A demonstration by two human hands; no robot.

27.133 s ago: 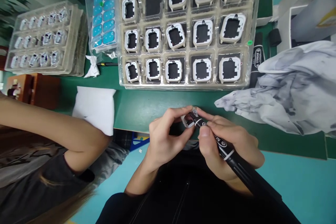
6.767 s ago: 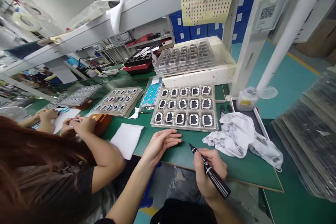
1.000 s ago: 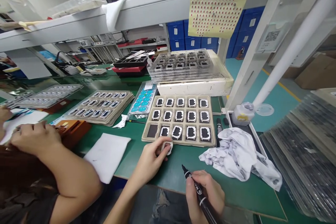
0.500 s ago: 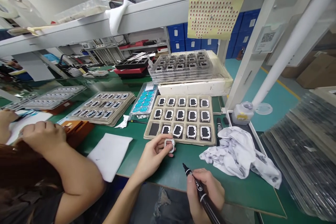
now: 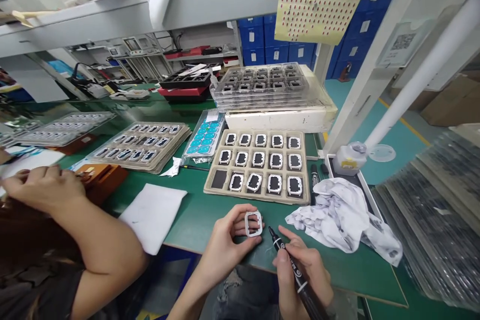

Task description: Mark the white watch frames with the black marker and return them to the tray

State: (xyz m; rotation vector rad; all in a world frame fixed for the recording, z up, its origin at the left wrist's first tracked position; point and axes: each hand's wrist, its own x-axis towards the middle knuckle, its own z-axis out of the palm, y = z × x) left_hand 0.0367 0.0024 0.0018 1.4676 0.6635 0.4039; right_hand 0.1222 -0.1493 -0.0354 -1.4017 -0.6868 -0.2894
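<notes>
Between its thumb and fingers, my left hand point(image 5: 234, 240) holds a white square frame point(image 5: 248, 224) up over the near edge of the green table point(image 5: 195, 220). My right hand point(image 5: 304, 270) grips a black marker point(image 5: 298, 275), its dark tip pointing up and left, close to the frame but apart from it. Beyond both hands lies a beige tray point(image 5: 258, 197) with rows of similar white frames on dark pads. Its front left compartment point(image 5: 219, 180) holds no white frame, only a dark pad.
A crumpled white cloth point(image 5: 337, 215) lies right of the tray, near a bottle point(image 5: 350, 159). At left are a white sheet point(image 5: 153, 217), an orange block point(image 5: 101, 180) and another person's arm point(image 5: 105, 240). Clear trays point(image 5: 431, 215) are stacked at far right.
My left hand has brought the white frame down and right, nearer the marker, and turned it more face-on. My right hand has shifted slightly right. The view has tilted down a little.
</notes>
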